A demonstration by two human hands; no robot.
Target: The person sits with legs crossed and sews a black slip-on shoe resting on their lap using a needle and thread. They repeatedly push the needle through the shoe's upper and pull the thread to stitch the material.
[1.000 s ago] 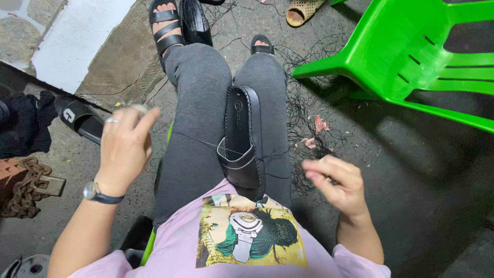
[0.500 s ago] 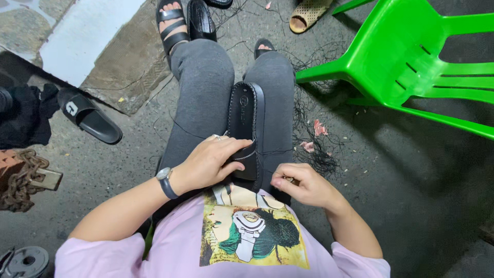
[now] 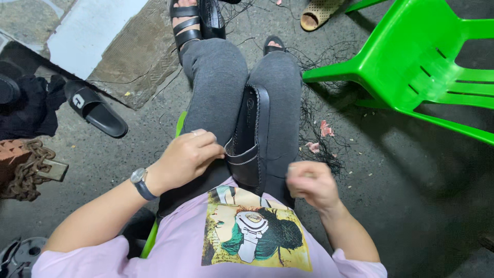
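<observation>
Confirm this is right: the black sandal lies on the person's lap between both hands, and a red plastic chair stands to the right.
Not quite: the chair is green, not red, as the head view shows. The rest holds: the black sandal lies on the lap between the left hand and right hand.

Dark speckled concrete floor lies under me. A bright green plastic chair stands at my right. At my left, a pale slab, a rusty chain, and one loose black slide.
</observation>
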